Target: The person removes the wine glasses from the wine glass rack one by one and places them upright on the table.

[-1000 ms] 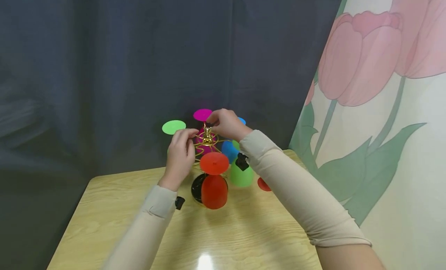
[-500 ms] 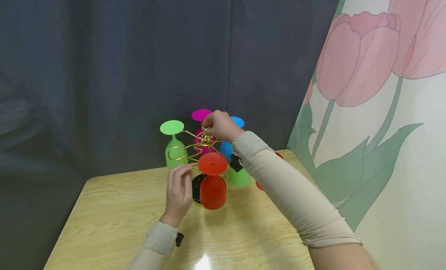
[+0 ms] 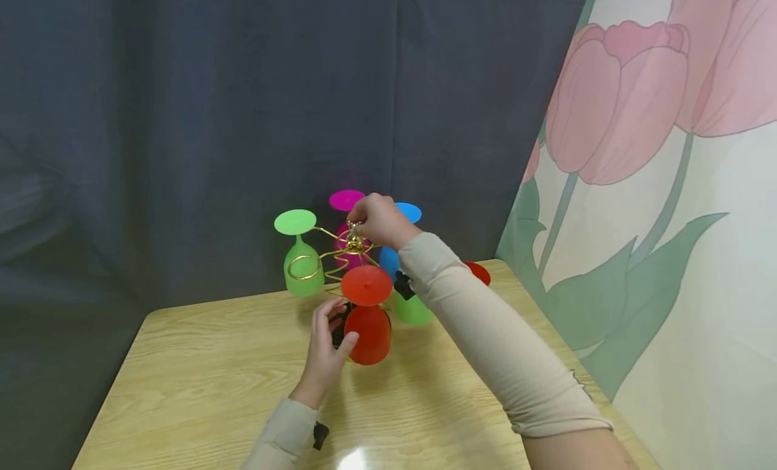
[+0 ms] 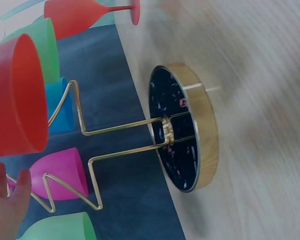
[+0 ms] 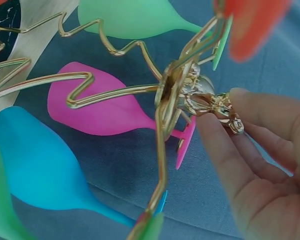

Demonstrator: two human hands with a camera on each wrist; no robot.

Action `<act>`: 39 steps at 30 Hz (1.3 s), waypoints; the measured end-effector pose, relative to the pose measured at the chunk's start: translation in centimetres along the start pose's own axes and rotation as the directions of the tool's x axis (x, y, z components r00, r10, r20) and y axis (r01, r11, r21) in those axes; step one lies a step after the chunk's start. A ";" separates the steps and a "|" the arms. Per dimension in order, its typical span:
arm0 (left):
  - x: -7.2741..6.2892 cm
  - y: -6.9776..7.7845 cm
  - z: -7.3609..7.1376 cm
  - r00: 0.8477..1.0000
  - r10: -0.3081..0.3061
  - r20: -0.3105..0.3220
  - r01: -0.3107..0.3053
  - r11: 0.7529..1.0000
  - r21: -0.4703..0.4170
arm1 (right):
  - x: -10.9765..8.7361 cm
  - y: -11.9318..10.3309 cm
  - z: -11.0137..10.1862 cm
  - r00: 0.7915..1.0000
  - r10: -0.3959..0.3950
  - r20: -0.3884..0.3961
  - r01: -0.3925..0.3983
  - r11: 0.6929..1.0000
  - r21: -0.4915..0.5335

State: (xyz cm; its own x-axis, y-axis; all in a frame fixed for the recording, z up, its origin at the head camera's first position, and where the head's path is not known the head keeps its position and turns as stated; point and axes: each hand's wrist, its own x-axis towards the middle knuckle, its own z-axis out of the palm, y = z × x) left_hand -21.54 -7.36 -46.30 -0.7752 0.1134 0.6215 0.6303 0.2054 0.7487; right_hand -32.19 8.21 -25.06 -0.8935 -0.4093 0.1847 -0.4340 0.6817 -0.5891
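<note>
A gold wire goblet rack (image 3: pixel 354 244) stands on a round black-topped base (image 4: pixel 172 130). Upside-down goblets hang from it: red (image 3: pixel 367 335) in front, green (image 3: pixel 303 271) at left, magenta (image 3: pixel 347 200) behind, blue (image 3: pixel 408 212) and a second green (image 3: pixel 413 311) at right. My right hand (image 3: pixel 385 220) pinches the gold ornament (image 5: pixel 221 107) on top of the rack between thumb and fingers. Lower down, my left hand (image 3: pixel 328 348) is beside the red goblet, fingers relaxed, its thumb overlapping the bowl in the head view. The base is partly hidden behind that hand and goblet.
Another red goblet (image 4: pixel 80 17) stands upright on the wooden table (image 3: pixel 212 375), mostly hidden by my right forearm in the head view. A dark curtain (image 3: pixel 212 119) hangs behind the table. At right is a wall (image 3: pixel 698 288) painted with tulips.
My left hand has dropped from the rack's upper wires to beside the front red goblet, spreading its thumb. My right hand remains at the top ornament, now pinching it. The view has shifted slightly.
</note>
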 end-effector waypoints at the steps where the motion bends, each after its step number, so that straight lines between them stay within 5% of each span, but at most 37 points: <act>1: -0.1 0.0 0.1 1.000 -0.020 0.013 0.019 1.000 0.005 | 0.0 0.0 0.0 1.000 0.005 0.001 -0.005 1.000 -0.002; 9: -0.4 0.1 0.8 0.974 -0.201 0.107 0.196 0.979 0.056 | -0.2 -0.2 0.1 1.000 0.015 -0.021 -0.014 1.000 0.006; 14: -0.4 0.1 0.9 0.961 -0.250 0.114 0.242 0.967 0.084 | -0.4 -0.4 0.5 0.999 0.010 -0.031 -0.009 1.000 0.024; 28: -0.1 -0.2 1.7 0.970 -0.232 0.076 0.224 0.970 0.098 | -0.5 -0.2 0.2 0.999 -0.001 -0.040 0.002 1.000 0.031; 39: 0.2 0.2 1.8 0.953 -0.292 0.078 0.287 0.955 0.069 | -0.5 -0.1 0.2 0.999 0.002 -0.042 0.000 0.999 0.051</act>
State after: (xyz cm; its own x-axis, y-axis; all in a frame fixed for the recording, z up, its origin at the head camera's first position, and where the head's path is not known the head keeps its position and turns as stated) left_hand -21.69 -5.57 -46.43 -0.9262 0.1244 0.3558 0.3769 0.2959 0.8777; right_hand -31.68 8.27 -25.27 -0.8983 -0.3825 0.2163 -0.4279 0.6498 -0.6282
